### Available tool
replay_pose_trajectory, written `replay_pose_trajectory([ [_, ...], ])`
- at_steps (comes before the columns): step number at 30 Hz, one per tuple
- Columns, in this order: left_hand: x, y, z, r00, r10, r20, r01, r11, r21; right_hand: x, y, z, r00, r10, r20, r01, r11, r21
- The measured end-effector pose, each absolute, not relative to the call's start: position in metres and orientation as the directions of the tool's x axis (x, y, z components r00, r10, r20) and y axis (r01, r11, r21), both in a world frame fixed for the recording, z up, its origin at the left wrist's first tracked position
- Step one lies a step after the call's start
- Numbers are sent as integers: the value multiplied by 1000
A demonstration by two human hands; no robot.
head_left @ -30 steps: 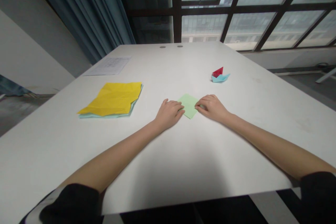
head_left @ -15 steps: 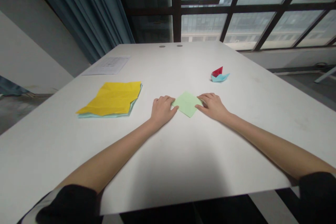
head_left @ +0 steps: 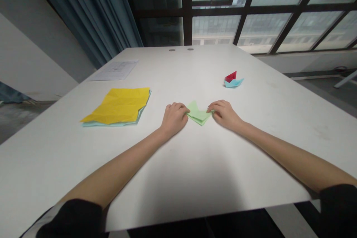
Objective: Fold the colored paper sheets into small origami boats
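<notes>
A small folded light green paper (head_left: 198, 113) lies on the white table (head_left: 195, 163) between my two hands. My left hand (head_left: 173, 118) pinches its left corner with curled fingers. My right hand (head_left: 224, 113) pinches its right corner the same way. The paper's upper flaps stand up a little from the table, with a notch between them.
A yellow sheet (head_left: 120, 104) lies on a light blue sheet at the left. A small red and light blue folded paper boat (head_left: 232, 79) sits at the right rear. A printed white sheet (head_left: 115, 70) lies at the far left edge. Windows and a curtain stand behind.
The green paper lay flat as a square with my hands at its side corners. Both hands have since closed on those corners and drawn inward, so the paper has opened up and narrowed.
</notes>
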State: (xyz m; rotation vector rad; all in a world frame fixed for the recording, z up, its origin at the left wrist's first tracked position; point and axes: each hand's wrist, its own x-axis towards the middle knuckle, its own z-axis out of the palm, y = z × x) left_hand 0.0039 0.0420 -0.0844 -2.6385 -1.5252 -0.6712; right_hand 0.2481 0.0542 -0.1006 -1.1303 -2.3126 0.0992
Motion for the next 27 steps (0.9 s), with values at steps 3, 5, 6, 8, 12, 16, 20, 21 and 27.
replay_pose_trajectory([
  [3, 5, 42, -85, 474, 802, 363, 809, -559, 180, 246, 52, -100, -512, 738, 441, 708, 652, -269],
  [5, 6, 41, -84, 489, 795, 360, 801, -572, 175, 243, 50, -99, -518, 736, 435, 707, 655, -266],
  [6, 6, 41, -84, 493, 791, 362, 800, -576, 170, 241, 48, -98, -521, 736, 432, 705, 656, -268],
  [8, 7, 41, -83, 509, 779, 367, 791, -591, 159, 237, 45, -95, -531, 734, 422, 697, 662, -274],
  [12, 8, 43, -85, 591, 725, 355, 725, -670, 159, 230, 39, -91, -575, 714, 399, 670, 691, -272],
  [16, 8, 44, -85, 642, 689, 336, 688, -711, 144, 228, 38, -89, -607, 708, 361, 664, 701, -259],
  [20, 10, 41, -79, 618, 724, 306, 738, -669, 90, 227, 37, -88, -600, 724, 340, 684, 685, -251],
  [21, 10, 41, -77, 602, 739, 302, 757, -648, 78, 227, 37, -87, -597, 728, 337, 689, 680, -251],
  [27, 5, 44, -76, 428, 849, 311, 877, -473, 85, 226, 37, -86, -588, 743, 320, 701, 665, -257],
])
